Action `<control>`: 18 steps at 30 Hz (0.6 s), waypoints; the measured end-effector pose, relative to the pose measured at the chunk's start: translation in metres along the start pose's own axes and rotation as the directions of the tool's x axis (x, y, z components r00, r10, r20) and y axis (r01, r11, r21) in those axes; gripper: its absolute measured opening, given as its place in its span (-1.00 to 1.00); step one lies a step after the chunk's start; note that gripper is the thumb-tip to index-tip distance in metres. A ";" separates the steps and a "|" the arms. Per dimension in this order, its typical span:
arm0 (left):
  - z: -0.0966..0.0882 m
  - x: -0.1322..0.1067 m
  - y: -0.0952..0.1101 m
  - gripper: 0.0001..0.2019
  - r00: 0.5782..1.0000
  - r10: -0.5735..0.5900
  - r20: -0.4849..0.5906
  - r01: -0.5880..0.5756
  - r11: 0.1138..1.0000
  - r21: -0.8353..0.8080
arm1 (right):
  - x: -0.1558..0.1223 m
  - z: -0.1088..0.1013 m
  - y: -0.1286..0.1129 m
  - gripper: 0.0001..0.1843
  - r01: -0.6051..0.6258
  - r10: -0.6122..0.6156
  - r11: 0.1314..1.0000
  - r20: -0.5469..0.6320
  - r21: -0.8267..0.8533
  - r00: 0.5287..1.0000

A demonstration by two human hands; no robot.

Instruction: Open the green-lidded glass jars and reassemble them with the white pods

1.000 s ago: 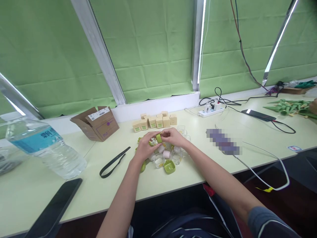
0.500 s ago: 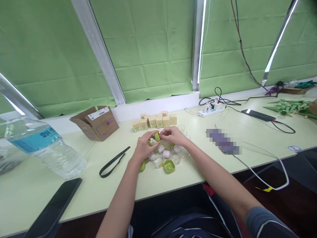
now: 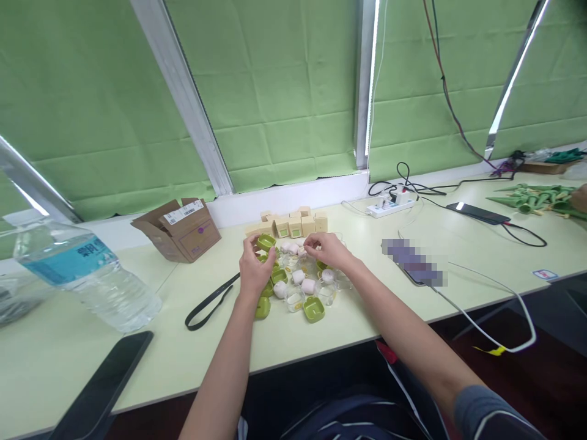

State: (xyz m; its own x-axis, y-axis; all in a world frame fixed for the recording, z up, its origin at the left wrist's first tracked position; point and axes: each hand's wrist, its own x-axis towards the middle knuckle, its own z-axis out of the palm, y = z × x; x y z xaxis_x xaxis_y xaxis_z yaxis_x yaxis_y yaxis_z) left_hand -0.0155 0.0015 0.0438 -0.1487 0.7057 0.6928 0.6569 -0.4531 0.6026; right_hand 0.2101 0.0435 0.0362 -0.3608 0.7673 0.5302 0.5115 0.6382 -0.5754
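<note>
The hands had been drawn apart: the small green square plastic cap [image 3: 266, 242], gripped before by both, was pinched by the left hand [image 3: 254, 269] alone, beside the beige cubes [image 3: 296, 226]. The right hand [image 3: 324, 251] was curled over small clear cups [image 3: 326, 293]; its grip could not be told.

— Any legible markings?
— Blue label [image 3: 68, 255] on the water bottle [image 3: 98, 287]: white characters, too blurred for me to read. White barcode sticker [image 3: 183, 212] on the cardboard box [image 3: 195, 237]: digits illegible. Nothing else I can make out
</note>
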 end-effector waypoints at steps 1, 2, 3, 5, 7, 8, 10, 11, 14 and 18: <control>0.000 0.000 -0.001 -0.56 1.000 -0.017 -0.010 0.017 1.000 0.002 | -0.001 -0.001 0.000 -0.87 0.013 -0.013 1.000 0.025 -0.009 1.000; 0.000 0.001 -0.002 -0.56 0.999 -0.035 -0.020 0.035 0.999 0.006 | -0.001 -0.003 -0.001 -0.86 0.026 -0.026 1.000 0.048 -0.013 0.999; 0.000 0.001 -0.003 -0.56 0.998 -0.052 -0.029 0.053 0.999 0.012 | -0.002 -0.005 -0.002 -0.85 0.043 -0.042 0.999 0.072 -0.015 0.997; -0.001 0.002 -0.005 -0.56 0.995 -0.086 -0.043 0.087 0.996 0.021 | -0.002 -0.008 -0.004 -0.81 0.088 -0.087 0.996 0.118 -0.006 0.989; -0.001 0.003 -0.006 -0.57 0.992 -0.119 -0.042 0.120 0.993 0.023 | -0.003 -0.010 -0.006 -0.76 0.129 -0.130 0.992 0.165 0.017 0.978; -0.002 0.003 -0.007 -0.57 0.990 -0.135 -0.037 0.136 0.990 0.020 | -0.004 -0.011 -0.006 -0.74 0.141 -0.144 0.990 0.189 0.030 0.971; -0.002 0.003 -0.008 -0.58 0.986 -0.164 -0.024 0.164 0.986 0.006 | -0.004 -0.011 -0.006 -0.72 0.154 -0.162 0.987 0.235 0.053 0.959; -0.003 0.003 -0.008 -0.57 0.984 -0.175 -0.017 0.175 0.985 -0.006 | -0.005 -0.011 -0.006 -0.72 0.155 -0.165 0.986 0.254 0.060 0.953; -0.004 0.003 -0.007 -0.49 0.981 -0.192 -0.003 0.192 0.981 -0.024 | -0.006 -0.011 -0.003 -0.73 0.143 -0.157 0.987 0.296 0.067 0.942; -0.006 0.003 -0.009 -0.50 0.981 -0.195 -0.012 0.195 0.981 -0.004 | -0.008 -0.011 -0.002 -0.78 0.118 -0.142 0.989 0.344 0.090 0.928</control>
State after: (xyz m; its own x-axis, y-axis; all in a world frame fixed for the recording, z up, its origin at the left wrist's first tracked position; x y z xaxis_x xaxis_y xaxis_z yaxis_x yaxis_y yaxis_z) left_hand -0.0265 0.0040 0.0431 -0.2823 0.7740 0.5668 0.6126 -0.3093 0.7274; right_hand 0.2204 0.0352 0.0401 -0.6759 0.6431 0.3600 0.3926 0.7276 -0.5626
